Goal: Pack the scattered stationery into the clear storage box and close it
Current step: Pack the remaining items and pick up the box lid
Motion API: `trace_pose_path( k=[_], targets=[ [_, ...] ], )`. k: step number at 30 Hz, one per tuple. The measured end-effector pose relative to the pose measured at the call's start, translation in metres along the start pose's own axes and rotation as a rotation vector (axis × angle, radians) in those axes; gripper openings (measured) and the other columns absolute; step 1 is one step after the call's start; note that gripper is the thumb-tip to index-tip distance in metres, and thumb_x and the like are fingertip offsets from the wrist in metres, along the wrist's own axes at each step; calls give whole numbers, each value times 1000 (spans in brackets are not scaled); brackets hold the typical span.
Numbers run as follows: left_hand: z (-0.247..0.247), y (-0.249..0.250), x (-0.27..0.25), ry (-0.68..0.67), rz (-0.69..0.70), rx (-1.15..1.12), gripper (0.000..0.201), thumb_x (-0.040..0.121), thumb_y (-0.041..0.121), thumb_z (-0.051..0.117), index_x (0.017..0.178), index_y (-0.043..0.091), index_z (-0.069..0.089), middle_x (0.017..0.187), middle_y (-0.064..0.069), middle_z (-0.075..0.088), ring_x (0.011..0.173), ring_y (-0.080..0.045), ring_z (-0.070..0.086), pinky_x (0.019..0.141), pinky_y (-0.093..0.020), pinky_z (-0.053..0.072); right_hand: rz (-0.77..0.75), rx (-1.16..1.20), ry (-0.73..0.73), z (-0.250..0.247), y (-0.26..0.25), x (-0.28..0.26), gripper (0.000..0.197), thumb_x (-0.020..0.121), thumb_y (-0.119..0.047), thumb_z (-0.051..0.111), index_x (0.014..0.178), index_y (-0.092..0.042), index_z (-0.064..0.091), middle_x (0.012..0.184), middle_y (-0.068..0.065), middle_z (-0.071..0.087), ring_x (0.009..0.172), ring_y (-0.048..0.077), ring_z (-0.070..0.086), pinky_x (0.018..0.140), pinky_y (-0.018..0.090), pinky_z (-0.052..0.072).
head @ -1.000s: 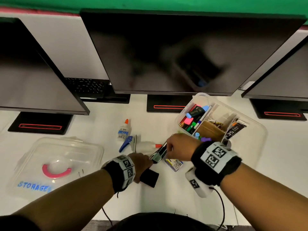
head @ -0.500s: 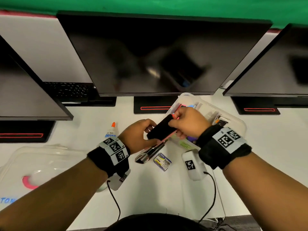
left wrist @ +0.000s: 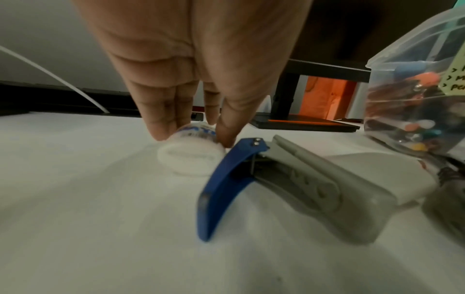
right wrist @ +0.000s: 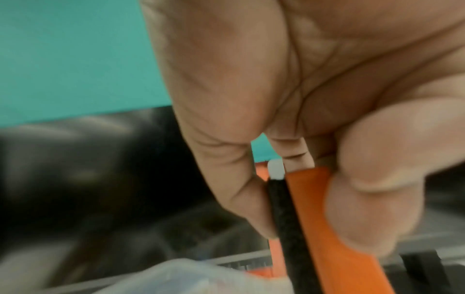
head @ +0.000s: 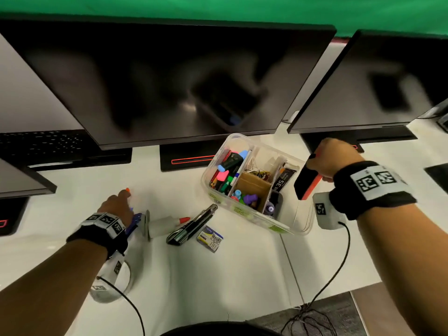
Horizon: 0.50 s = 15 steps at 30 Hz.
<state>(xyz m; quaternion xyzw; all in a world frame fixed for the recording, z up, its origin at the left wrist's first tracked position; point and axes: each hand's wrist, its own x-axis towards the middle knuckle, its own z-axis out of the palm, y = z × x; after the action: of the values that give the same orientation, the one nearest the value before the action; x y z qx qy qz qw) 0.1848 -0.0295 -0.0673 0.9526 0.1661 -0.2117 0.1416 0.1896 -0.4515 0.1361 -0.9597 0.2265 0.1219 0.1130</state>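
The clear storage box [head: 294, 220] stands open under the middle monitor, with markers, clips and other bits in its compartments. To its right, my right hand [head: 322, 163] grips a flat black-and-orange block [head: 306, 184] above the desk; up close, thumb and fingers of that right hand [right wrist: 309, 228] clamp the block [right wrist: 309, 208]. On the left, my left hand [head: 121, 200] pinches a small white glue bottle with an orange tip [head: 127, 189]. In the left wrist view my left hand [left wrist: 191, 137] holds that bottle [left wrist: 191, 157] by its sides, tilted on the desk.
Loose on the white desk [head: 218, 275] lie a blue-and-grey staple remover [left wrist: 251, 185], a second glue bottle [head: 167, 223], a utility knife [head: 194, 224] and a small staple box [head: 209, 235]. Three monitors stand along the back, with a keyboard [head: 41, 141] at far left.
The black-and-orange block went from both hands into my right hand alone, which carried it to the right of the box. My left hand dropped to the glue bottle.
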Motion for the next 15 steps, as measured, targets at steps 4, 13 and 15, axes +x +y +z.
trace_pose_path(
  k=[4, 13, 15],
  targets=[
    [2, 2, -2, -22, 9, -4, 59, 84, 19, 58, 138, 18, 34, 127, -20, 51, 112, -40, 54, 96, -46, 46, 25, -164, -139, 26, -8, 19, 27, 86, -19, 63, 103, 2, 61, 105, 19, 69, 97, 33, 67, 86, 39, 56],
    [6, -5, -13, 6, 6, 62, 53, 95, 33, 42, 145, 27, 26, 134, -17, 40, 122, -38, 45, 101, -45, 43, 136, -343, -242, 105, 30, 114, 55, 33, -40, 85, 69, -12, 55, 70, 7, 63, 79, 30, 69, 80, 44, 56],
    [8, -11, -16, 27, -14, -3, 48, 97, 31, 37, 144, 25, 28, 133, -19, 41, 121, -38, 47, 102, -45, 42, 172, -310, -280, 118, 37, 132, 56, 33, -43, 84, 65, -12, 50, 74, 8, 62, 83, 32, 69, 82, 46, 55]
  ],
)
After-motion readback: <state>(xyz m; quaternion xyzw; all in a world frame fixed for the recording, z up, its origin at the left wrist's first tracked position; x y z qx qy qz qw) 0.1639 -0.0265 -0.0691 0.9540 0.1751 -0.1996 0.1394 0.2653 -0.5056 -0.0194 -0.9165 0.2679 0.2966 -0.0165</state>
